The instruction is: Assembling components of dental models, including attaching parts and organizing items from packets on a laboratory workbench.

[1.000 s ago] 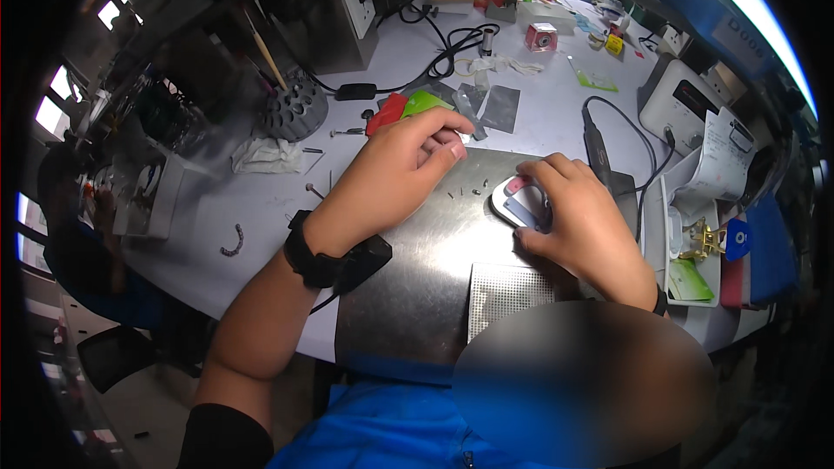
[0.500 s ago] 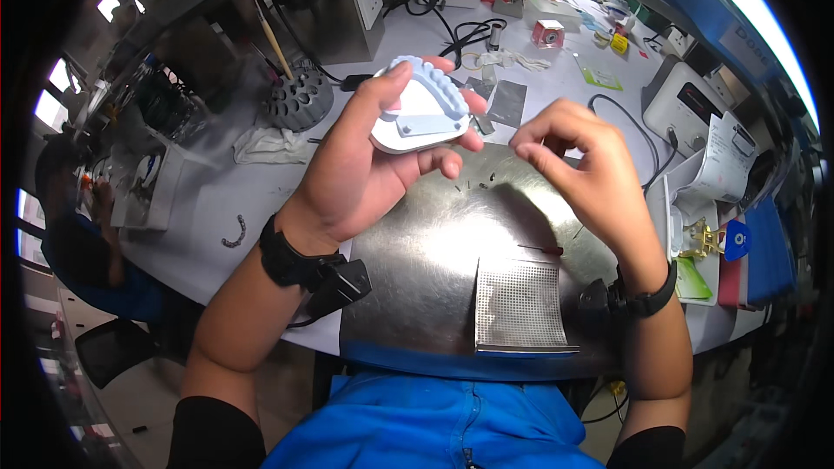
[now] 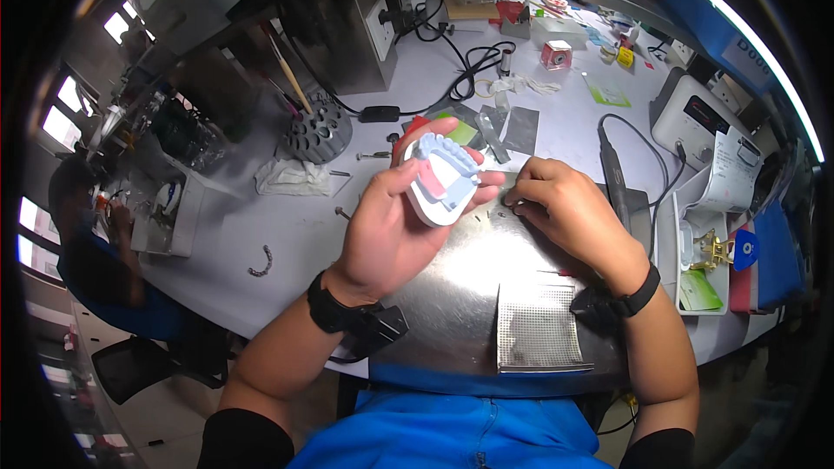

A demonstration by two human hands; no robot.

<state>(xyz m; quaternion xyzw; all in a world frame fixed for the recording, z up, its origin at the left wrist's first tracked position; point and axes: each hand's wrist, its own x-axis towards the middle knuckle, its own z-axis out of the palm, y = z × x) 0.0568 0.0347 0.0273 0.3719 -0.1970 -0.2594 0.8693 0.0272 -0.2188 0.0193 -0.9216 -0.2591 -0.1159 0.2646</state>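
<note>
In my left hand I hold a dental model, a grey-blue tooth arch on a white base with a pink patch in the middle. The thumb presses its side while the fingers wrap behind it. My right hand is down at the far part of the metal plate, thumb and fingers pinched together. Whatever lies between those fingertips is too small to make out. Tiny dark bits rest on the plate beside them. Nearer to me, a perforated metal sheet with bent edges lies on the plate.
A grey round tool holder stands far left near a crumpled white cloth. A curved metal dental piece lies on the left. To the right are a corded handpiece, a white control box and a white tray. A co-worker sits at left.
My left hand has come down and nearer with the dental model, now tilted differently. My right hand has lowered toward the tiny bits on the plate. The whole view has shifted slightly.
</note>
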